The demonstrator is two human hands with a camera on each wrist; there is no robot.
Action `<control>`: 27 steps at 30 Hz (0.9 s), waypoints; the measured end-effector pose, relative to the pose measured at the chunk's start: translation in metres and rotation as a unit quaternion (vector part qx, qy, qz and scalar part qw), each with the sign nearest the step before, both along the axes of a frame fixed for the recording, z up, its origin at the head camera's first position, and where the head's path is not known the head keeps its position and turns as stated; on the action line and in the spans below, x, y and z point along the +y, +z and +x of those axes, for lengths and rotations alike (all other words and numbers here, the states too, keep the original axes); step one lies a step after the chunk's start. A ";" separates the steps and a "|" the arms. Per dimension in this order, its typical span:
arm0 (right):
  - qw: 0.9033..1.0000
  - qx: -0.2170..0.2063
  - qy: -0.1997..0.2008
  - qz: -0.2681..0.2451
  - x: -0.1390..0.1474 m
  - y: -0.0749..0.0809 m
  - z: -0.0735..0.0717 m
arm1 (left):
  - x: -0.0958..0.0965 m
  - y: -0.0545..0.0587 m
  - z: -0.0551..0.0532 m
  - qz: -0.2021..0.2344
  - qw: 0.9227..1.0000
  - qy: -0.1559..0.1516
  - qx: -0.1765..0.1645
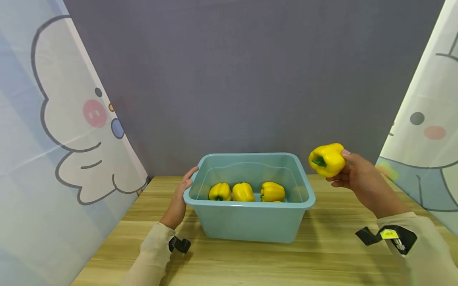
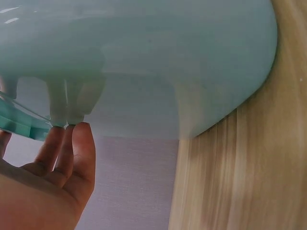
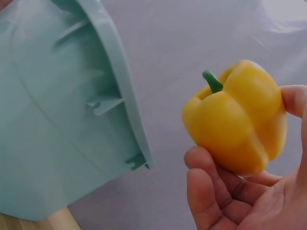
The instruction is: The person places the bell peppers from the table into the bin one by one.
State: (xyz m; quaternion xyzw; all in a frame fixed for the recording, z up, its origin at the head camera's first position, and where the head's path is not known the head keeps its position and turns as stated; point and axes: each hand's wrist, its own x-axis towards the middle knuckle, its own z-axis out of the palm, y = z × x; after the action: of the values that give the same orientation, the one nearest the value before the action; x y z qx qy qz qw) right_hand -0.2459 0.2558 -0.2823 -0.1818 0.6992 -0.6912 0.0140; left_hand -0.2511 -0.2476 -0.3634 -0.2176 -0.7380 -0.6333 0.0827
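My right hand point(image 1: 363, 178) holds a yellow bell pepper point(image 1: 327, 159) in the air, right of the bin and level with its rim. The thumb lies on one side of the pepper and fingers support it underneath, with its green stem facing the bin in the right wrist view. My left hand point(image 1: 180, 198) rests at the left side of the light blue plastic bin point(image 1: 250, 222). In the left wrist view its nearly straight fingers point(image 2: 82, 148) touch the outer wall. Inside the bin lie several yellow bell peppers point(image 1: 243, 192), partly hidden by the front wall.
The bin stands on a wood-grain table point(image 1: 229, 260). A plain grey backdrop point(image 1: 250, 79) rises behind it. Cartoon-printed curtains point(image 1: 68, 119) hang at the left and right. Each sleeve carries a black wrist device point(image 1: 398, 238).
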 end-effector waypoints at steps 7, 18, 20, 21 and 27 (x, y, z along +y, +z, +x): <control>0.999 0.008 -0.004 0.043 -0.002 0.006 -0.007 | 0.000 -0.001 -0.002 -0.006 1.000 0.000 0.009; 0.993 0.012 -0.023 0.119 -0.015 0.016 -0.010 | 0.003 -0.005 -0.005 0.005 1.000 0.001 -0.002; 0.992 0.020 -0.022 0.121 -0.019 0.019 -0.011 | 0.003 -0.005 -0.005 0.005 1.000 0.003 -0.002; 0.992 0.023 -0.022 0.123 -0.020 0.020 -0.011 | 0.003 -0.005 -0.006 0.005 1.000 0.002 -0.002; 0.988 0.026 -0.029 0.150 -0.029 0.025 -0.011 | 0.002 -0.004 -0.004 0.004 1.000 0.001 -0.006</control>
State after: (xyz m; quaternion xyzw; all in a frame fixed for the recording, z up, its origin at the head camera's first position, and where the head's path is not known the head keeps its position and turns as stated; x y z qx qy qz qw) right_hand -0.2565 0.2272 -0.2571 -0.1754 0.8000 -0.5737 0.0031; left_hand -0.2550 -0.2459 -0.3671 -0.2130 -0.7359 -0.6378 0.0799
